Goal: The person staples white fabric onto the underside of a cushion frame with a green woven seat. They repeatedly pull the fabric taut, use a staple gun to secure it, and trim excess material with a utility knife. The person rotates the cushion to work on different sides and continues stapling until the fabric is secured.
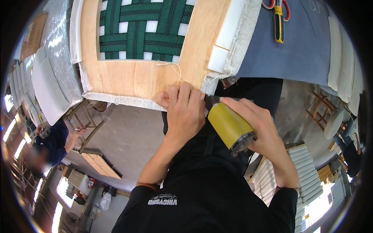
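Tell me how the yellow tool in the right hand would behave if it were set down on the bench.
The yellow tool has a round barrel, so on its side it would probably roll. It looks rigid, and fairly heavy for its size, since the right hand wraps it fully. Its smooth casing might slip on the wooden frame.

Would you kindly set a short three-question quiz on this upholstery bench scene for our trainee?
1. True or false: the right hand holds a yellow staple gun.
2. What does the left hand press on? A) scissors B) the fabric edge of the wooden seat frame C) a foam block
3. What colour is the webbing in the frame?

Key: 1 true; 2 B; 3 green.
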Demonstrator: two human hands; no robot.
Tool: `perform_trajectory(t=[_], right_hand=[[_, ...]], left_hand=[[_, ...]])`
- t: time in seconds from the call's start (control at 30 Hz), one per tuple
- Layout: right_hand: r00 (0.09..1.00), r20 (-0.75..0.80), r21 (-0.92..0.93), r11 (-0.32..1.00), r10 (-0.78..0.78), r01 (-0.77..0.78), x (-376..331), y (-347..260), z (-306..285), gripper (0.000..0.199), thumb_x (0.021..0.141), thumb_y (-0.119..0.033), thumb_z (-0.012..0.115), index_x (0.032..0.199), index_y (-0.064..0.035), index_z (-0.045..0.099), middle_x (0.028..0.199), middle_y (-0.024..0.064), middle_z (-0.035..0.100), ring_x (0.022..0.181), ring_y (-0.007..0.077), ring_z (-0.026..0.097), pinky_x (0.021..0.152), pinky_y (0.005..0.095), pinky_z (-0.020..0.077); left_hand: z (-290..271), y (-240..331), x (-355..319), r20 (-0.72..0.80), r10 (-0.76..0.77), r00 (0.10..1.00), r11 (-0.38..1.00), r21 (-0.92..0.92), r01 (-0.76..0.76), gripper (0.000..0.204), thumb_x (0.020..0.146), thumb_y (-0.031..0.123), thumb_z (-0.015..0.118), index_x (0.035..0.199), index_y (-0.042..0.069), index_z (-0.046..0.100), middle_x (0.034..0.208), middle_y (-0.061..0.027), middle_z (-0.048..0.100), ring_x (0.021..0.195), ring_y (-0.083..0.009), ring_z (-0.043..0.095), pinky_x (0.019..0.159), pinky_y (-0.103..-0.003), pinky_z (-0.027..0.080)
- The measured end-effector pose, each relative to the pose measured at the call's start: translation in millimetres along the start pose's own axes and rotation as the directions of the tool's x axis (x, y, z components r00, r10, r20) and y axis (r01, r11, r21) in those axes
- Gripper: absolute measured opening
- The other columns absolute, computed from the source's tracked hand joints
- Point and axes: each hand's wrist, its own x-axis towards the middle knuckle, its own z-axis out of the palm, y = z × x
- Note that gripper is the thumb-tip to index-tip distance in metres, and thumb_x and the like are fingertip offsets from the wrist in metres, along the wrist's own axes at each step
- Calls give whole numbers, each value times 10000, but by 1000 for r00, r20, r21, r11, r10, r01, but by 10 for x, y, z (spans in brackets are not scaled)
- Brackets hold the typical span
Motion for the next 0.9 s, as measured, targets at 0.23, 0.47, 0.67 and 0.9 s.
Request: perform_trajectory(t=[0.23,0.47,0.67,0.9], right_hand=[[990,-142,150,988,-26,47,-199,-10,-199,866,646,-24,864,1480,-85,641,1123,161,708,942,379,710,853,400,568],[981,-193,126,992,22,2,-409,3,-172,853,662,-15,849,1486,-81,640,1143,164,719,972,377,719,875,392,568],[991,-131,132,990,-25,42,-290,-63,-47,888,662,-44,878,1507,-108,617,1191,144,708,989,382,716,876,422,588],[999,-46,130,991,-8,14,-148,-26,12,893,679,-97,908,1517,-112,602,1182,135,688,977,377,715,864,436,595]], left_hand=[[-162,4,-21,34,-44,998,997,-68,47,123,955,160,728,935,83,634,1002,-73,538,999,-303,508,915,-499,292],[-265,146,-100,90,-71,993,996,-40,75,100,967,140,724,945,80,647,991,-75,536,1005,-299,508,937,-474,284],[-187,24,-80,51,-18,999,995,-94,22,84,959,133,717,957,79,653,993,-72,533,1001,-292,499,918,-471,269],[-85,5,-91,41,-41,998,996,-73,44,81,970,151,694,962,77,660,1001,-94,530,972,-299,479,881,-467,255]])
